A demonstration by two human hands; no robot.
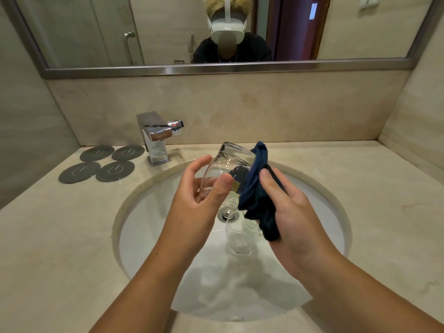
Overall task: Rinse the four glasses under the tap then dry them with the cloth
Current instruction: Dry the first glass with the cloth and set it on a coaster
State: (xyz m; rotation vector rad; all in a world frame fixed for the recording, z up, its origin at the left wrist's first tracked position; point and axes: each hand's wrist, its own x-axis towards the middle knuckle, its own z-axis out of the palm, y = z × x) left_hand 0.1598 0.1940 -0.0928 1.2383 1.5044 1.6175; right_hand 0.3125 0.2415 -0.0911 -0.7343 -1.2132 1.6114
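Above the sink [144,188], with left hand [192,198] fingers [203,163] curled round the tilted glass [225,162] and right hand [298,212] fingers [266,179] pinching the cloth [257,200] against it, turn glass slowly, wiping inside and rim.

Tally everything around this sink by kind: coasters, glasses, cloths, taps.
Coasters: 4
Glasses: 2 sure, one held, one in the sink; more may hide
Cloth: 1
Tap: 1
Total: 8
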